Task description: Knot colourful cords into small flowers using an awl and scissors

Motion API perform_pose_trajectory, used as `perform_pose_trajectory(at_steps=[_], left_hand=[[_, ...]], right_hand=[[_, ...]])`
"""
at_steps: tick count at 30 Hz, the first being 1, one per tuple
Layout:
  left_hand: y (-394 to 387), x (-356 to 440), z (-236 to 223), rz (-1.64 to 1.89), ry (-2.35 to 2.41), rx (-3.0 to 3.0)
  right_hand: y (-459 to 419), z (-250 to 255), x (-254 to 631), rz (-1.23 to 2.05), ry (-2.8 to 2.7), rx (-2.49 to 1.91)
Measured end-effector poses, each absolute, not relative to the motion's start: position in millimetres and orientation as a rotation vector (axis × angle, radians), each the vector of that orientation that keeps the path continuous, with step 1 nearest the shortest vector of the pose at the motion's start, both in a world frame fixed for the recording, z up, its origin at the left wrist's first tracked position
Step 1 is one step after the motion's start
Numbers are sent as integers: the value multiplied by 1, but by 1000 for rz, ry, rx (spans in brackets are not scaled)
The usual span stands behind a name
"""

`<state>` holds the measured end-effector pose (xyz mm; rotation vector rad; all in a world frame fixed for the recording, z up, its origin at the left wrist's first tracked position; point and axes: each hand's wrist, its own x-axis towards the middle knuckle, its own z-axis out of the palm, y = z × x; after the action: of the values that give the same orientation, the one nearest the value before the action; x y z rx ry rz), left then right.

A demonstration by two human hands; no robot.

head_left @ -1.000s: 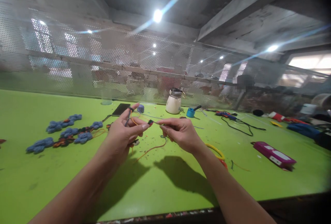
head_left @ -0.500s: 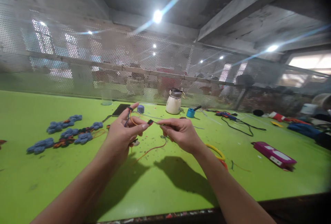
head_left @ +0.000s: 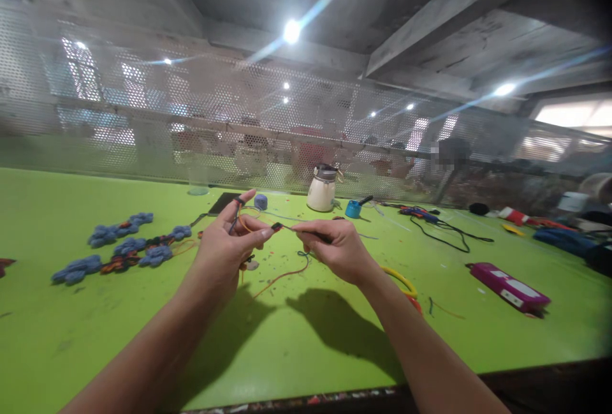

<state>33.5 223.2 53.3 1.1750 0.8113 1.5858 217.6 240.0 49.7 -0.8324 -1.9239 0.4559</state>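
Above the green table, my left hand (head_left: 228, 238) pinches a small dark crochet piece (head_left: 276, 227) with a touch of red between thumb and a finger. Orange and dark yarn (head_left: 241, 219) runs around its raised index finger. My right hand (head_left: 335, 245) is closed around a thin crochet hook (head_left: 288, 228), whose tip meets the piece; most of the handle is hidden in the fingers. A loose strand of yarn (head_left: 287, 275) trails on the table beneath the hands.
Blue and orange crocheted flowers (head_left: 128, 247) lie at left. A cream bottle (head_left: 321, 191), a blue pot (head_left: 353, 209) and a purple yarn ball (head_left: 261, 201) stand behind the hands. Yellow-handled scissors (head_left: 401, 280), a magenta box (head_left: 509, 286) and a corded glue gun (head_left: 418, 212) are at right.
Both hands stay almost in place, the hook tip still at the piece. The small piece has tilted slightly in the left fingers.
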Motion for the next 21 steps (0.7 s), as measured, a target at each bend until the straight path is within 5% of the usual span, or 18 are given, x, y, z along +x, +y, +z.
perform_pose_trajectory(at_steps=[21], left_hand=[[231,27,50,1405,753,1033]], right_hand=[[240,48,214,675,-1855,-807]])
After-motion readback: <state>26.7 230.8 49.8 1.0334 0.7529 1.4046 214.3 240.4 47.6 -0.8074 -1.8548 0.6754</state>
